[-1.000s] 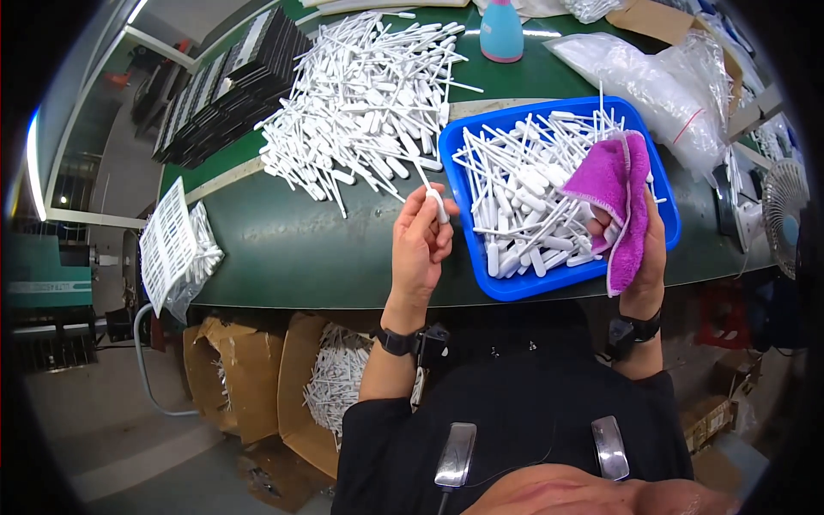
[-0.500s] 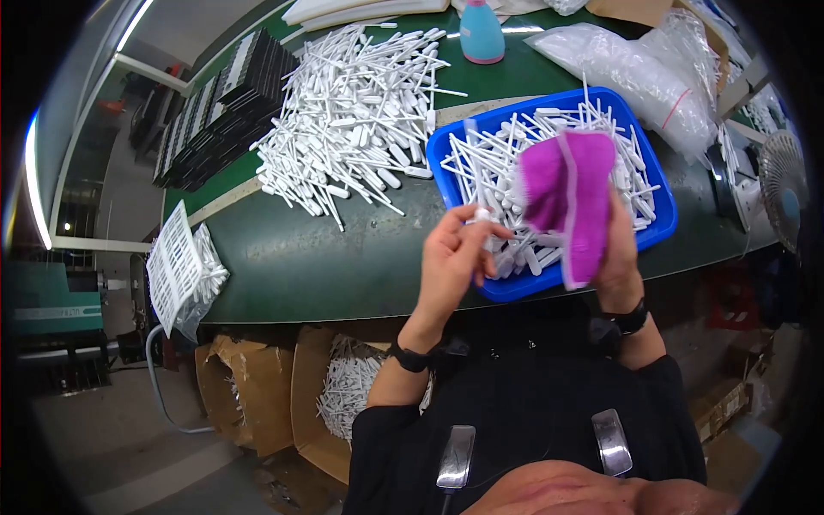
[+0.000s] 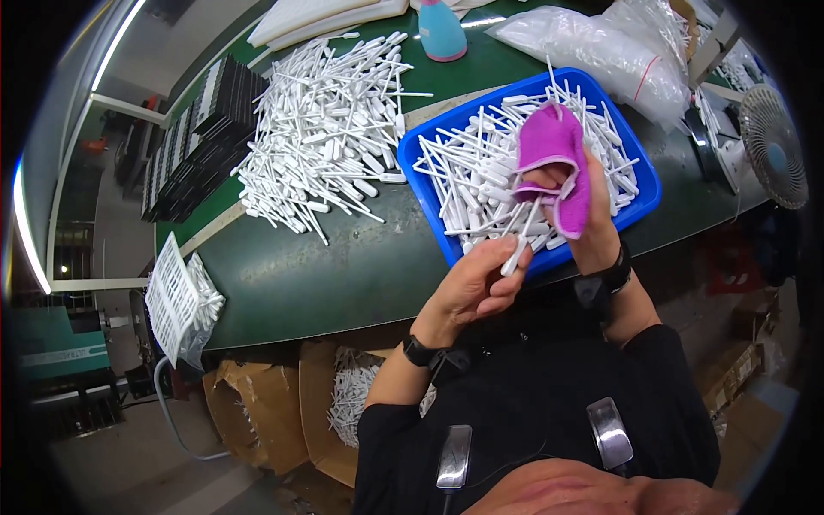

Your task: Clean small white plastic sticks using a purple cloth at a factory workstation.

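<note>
Between its thumb and fingers, my left hand (image 3: 470,287) pinches the bulb end of a white plastic dropper pipette (image 3: 514,259). The thin stem points up and away, its far end at the open folds of a purple cloth (image 3: 549,142). My right hand (image 3: 599,206) is wrapped in that cloth, with some fingertips showing through the fold and the rest covered. Both hands are over the near side of a blue plastic tray (image 3: 418,184) heaped with similar white pipettes (image 3: 481,163).
Left of the tray lies a loose pipette pile (image 3: 322,137), with stacked black trays (image 3: 202,129) beyond. A blue spray bottle (image 3: 442,36) and clear plastic bag (image 3: 592,56) are behind. A fan (image 3: 774,150) stands right; cardboard boxes (image 3: 257,403) sit below the table.
The cloth has folded around my right hand's fingers. My left hand has moved right and nearer me, bringing the pipette's stem to the cloth. The whole view has shifted slightly.
</note>
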`<control>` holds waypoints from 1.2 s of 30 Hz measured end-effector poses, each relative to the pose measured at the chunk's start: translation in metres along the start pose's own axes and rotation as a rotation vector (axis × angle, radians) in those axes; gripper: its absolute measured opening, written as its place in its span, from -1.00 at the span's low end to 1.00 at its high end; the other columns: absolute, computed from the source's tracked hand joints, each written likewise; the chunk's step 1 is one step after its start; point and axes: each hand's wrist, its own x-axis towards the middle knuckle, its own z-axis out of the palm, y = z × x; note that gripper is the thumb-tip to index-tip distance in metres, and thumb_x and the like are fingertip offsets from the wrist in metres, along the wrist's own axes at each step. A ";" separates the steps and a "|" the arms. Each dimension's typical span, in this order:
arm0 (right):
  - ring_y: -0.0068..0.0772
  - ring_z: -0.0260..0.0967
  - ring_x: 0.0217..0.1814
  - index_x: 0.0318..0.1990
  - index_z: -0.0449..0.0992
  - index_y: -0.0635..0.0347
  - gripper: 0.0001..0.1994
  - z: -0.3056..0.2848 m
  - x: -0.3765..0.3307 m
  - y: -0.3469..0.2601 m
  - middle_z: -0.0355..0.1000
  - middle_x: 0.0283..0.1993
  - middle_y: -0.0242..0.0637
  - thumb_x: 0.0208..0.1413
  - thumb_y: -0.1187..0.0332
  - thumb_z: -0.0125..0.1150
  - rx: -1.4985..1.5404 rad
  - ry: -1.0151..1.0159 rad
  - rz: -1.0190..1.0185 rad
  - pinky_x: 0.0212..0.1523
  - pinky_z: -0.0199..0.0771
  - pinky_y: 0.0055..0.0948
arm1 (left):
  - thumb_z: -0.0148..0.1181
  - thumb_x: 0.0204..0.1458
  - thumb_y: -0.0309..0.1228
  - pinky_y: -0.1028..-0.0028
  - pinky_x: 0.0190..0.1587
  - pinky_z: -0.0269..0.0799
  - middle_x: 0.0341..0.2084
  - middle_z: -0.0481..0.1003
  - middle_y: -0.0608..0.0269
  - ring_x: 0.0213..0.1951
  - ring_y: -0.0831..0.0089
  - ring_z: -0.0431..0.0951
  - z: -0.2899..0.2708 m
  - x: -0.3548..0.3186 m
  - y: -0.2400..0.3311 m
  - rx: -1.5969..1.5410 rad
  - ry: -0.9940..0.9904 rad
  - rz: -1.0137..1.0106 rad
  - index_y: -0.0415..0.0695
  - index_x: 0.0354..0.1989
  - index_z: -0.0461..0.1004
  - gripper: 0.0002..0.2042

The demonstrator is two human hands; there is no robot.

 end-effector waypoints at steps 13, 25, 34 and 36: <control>-0.66 0.31 -0.30 -0.05 0.37 0.23 -0.69 0.041 -0.021 0.026 0.40 -0.26 -0.40 0.27 0.19 -0.15 -0.711 0.134 0.181 -0.26 0.34 -0.61 | 0.02 0.15 -0.36 0.71 -0.68 0.04 -0.78 0.34 0.43 -0.72 0.77 0.23 0.019 -0.027 0.038 1.101 0.852 0.825 -0.27 -0.37 0.53 -0.77; -0.63 0.31 -0.34 -0.01 0.35 0.31 -0.69 0.038 -0.041 0.031 0.40 -0.33 -0.36 0.24 0.26 -0.09 -1.343 -0.173 0.140 -0.33 0.32 -0.60 | -0.02 0.18 -0.28 0.69 -0.70 0.10 -0.79 0.27 0.44 -0.74 0.68 0.22 0.009 -0.022 0.041 0.328 0.853 1.008 -0.20 -0.37 0.44 -0.76; -0.62 0.29 -0.46 -0.04 0.37 0.32 -0.76 0.054 -0.049 -0.009 0.38 -0.44 -0.34 0.14 0.48 -0.01 -1.154 -0.124 -0.090 -0.44 0.31 -0.61 | -0.05 0.19 -0.23 0.69 -0.68 0.15 -0.65 0.35 0.36 -0.69 0.63 0.29 -0.028 -0.006 0.017 -0.307 0.383 0.654 -0.16 -0.28 0.35 -0.77; -0.63 0.28 -0.45 -0.02 0.37 0.32 -0.74 0.060 -0.049 -0.017 0.38 -0.44 -0.34 0.13 0.50 0.00 -1.048 -0.063 0.032 -0.44 0.31 -0.62 | -0.06 0.20 -0.24 0.69 -0.67 0.19 -0.57 0.40 0.31 -0.65 0.61 0.35 -0.026 -0.003 0.016 -0.098 0.448 0.658 -0.19 -0.24 0.35 -0.76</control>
